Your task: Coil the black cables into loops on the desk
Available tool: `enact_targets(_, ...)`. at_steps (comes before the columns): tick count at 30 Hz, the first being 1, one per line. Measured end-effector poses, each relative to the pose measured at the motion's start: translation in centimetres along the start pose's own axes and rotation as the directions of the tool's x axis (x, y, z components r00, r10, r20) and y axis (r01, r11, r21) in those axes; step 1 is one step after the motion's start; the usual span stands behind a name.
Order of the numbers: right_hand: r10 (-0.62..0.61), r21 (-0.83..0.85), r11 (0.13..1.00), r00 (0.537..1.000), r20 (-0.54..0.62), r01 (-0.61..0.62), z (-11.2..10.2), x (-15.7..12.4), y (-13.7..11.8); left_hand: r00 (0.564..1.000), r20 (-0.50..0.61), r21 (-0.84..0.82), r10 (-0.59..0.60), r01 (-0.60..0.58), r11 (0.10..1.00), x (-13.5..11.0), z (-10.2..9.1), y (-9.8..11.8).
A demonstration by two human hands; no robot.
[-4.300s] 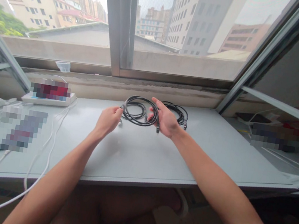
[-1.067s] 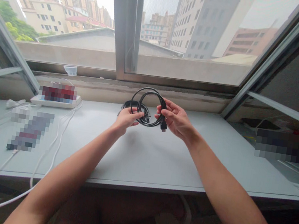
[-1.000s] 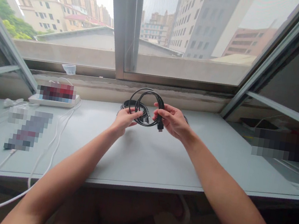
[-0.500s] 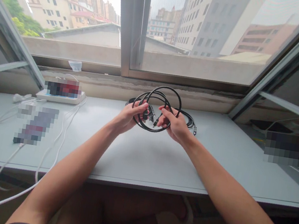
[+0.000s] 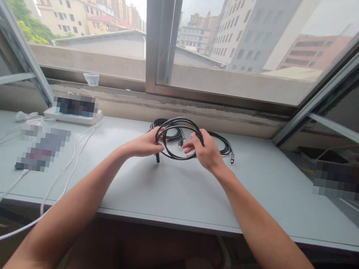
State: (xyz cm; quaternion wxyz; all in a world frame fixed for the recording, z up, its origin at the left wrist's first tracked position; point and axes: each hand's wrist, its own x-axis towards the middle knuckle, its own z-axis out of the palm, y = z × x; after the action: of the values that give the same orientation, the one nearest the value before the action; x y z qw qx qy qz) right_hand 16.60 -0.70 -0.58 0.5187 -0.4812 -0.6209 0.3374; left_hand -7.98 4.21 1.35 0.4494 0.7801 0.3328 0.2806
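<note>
A coiled black cable [image 5: 178,125] hangs between both hands just above the pale grey table [image 5: 170,192]. My left hand [image 5: 143,146] pinches the coil's left side, with one plug end hanging below its fingers. My right hand [image 5: 207,150] grips the coil's right side, fingers curled over it. Behind the hands, two more black cable coils lie flat on the table: one [image 5: 162,125] at the left, one [image 5: 223,145] at the right with a plug end sticking out.
A white power strip [image 5: 72,115] sits at the back left, with white cables [image 5: 58,170] trailing over the table's front edge. A small clear cup [image 5: 91,78] stands on the window ledge. Blurred items lie at far left and far right.
The hands have lowered the coil from upright in front of the window ledge to nearly flat just above the table. A plug end now hangs below my left hand.
</note>
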Motion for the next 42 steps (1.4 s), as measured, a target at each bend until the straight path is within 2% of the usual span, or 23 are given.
enact_targets(2, -0.011, -0.118, 0.993, 0.999, 0.052, 0.017, -0.2, -0.2, -0.2, 0.998, 0.023, 0.054, -0.051, 0.049, 0.997, -0.8, -1.1, 0.0)
enact_targets(6, -0.019, -0.279, 0.958, 0.981, 0.192, 0.073, -1.6, -0.3, -0.9, 0.991, -0.015, 0.146, -0.130, 0.130, 0.981, -1.8, -3.1, -0.3)
enact_targets(8, 0.002, -0.243, 0.968, 0.962, 0.272, 0.067, -2.7, -0.1, -1.2, 0.987, -0.063, 0.217, -0.150, 0.161, 0.963, -1.9, -3.9, -0.7)
enact_targets(11, 0.098, -0.169, 0.985, 0.944, 0.316, -0.046, -4.3, 0.1, -1.4, 0.970, -0.192, 0.332, -0.146, 0.205, 0.921, -1.8, -4.7, -1.2)
enact_targets(15, 0.140, -0.241, 0.968, 0.951, 0.275, -0.073, -5.6, 0.3, -1.4, 0.943, -0.316, 0.385, -0.104, 0.227, 0.894, -1.5, -5.6, -1.6)
enact_targets(19, 0.115, -0.128, 0.989, 0.944, 0.310, -0.078, -6.3, 0.3, -1.4, 0.936, -0.350, 0.408, -0.050, 0.200, 0.891, -1.7, -5.9, -1.3)
enact_targets(21, 0.117, -0.136, 0.987, 0.952, 0.282, -0.081, -6.5, 0.3, -1.3, 0.929, -0.369, 0.406, -0.036, 0.196, 0.893, -1.8, -6.0, -1.1)
enact_targets(26, 0.145, -0.434, 0.900, 0.970, 0.196, -0.047, -6.8, 0.4, -1.0, 0.926, -0.371, 0.342, -0.074, 0.210, 0.916, -1.8, -6.0, -1.1)
enact_targets(30, 0.042, -0.604, 0.797, 0.998, 0.042, -0.008, -7.2, 0.5, -1.0, 0.924, -0.383, 0.327, -0.008, 0.144, 0.934, -1.6, -6.5, -1.9)
enact_targets(31, 0.011, -0.595, 0.804, 1.000, 0.010, -0.003, -7.3, 0.6, -1.1, 0.920, -0.392, 0.314, 0.005, 0.129, 0.941, -1.5, -6.7, -2.1)
enact_targets(33, -0.011, -0.484, 0.875, 1.000, -0.009, 0.005, -7.6, 0.7, -1.1, 0.910, -0.414, 0.276, 0.019, 0.105, 0.955, -1.4, -7.0, -2.5)
enact_targets(36, 0.013, -0.175, 0.985, 0.998, 0.068, -0.001, -8.1, 0.8, -1.2, 0.894, -0.449, 0.208, 0.015, 0.088, 0.974, -1.3, -7.4, -2.9)
enact_targets(39, 0.048, 0.089, 0.994, 0.990, 0.136, -0.060, -8.3, 0.9, -1.4, 0.872, -0.489, 0.109, 0.003, 0.058, 0.992, -1.3, -7.5, -3.0)
enact_targets(42, 0.090, 0.286, 0.947, 0.976, 0.201, -0.146, -8.3, 0.8, -1.8, 0.857, -0.514, 0.009, -0.033, 0.044, 0.999, -1.4, -7.4, -2.6)
